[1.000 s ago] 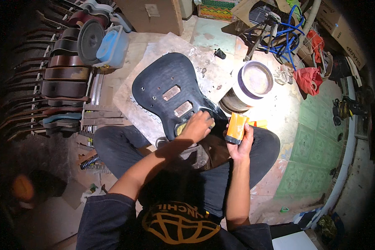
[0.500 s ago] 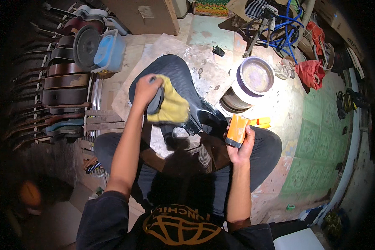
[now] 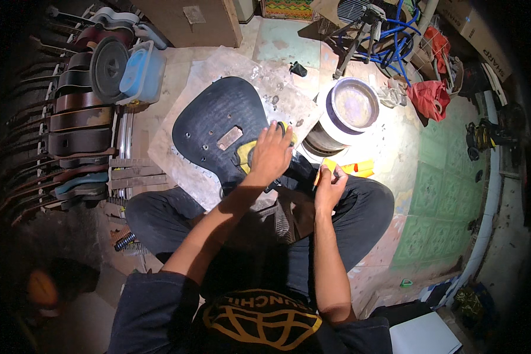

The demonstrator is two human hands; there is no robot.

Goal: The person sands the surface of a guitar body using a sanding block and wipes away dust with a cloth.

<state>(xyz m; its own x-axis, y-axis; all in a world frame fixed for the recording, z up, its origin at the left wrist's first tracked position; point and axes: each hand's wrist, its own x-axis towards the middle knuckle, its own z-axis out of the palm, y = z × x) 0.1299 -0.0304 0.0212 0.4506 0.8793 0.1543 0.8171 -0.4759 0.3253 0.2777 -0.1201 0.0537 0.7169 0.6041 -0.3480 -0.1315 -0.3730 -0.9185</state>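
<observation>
The left hand point(image 3: 271, 152), fingers nearly straight, lies over a yellow cloth point(image 3: 244, 156) on the black guitar body point(image 3: 218, 109), likely spreading pressure, while the right hand point(image 3: 331, 184) curls around an orange object point(image 3: 327, 166) beside that body, which rests on a pale board point(image 3: 160, 141), perhaps for stability.

The left hand point(image 3: 271, 154) hides part of the guitar body point(image 3: 212, 112) and the middle of the yellow cloth point(image 3: 243, 155) on it. Right of the body, the right hand point(image 3: 331, 186) covers most of an orange block point(image 3: 329, 164) (a small patch shows). Far left of the body, guitars point(image 3: 81, 120) have necks fading into darkness. Beyond the body, a brown panel point(image 3: 212, 32) is cut off by the top edge.
</observation>
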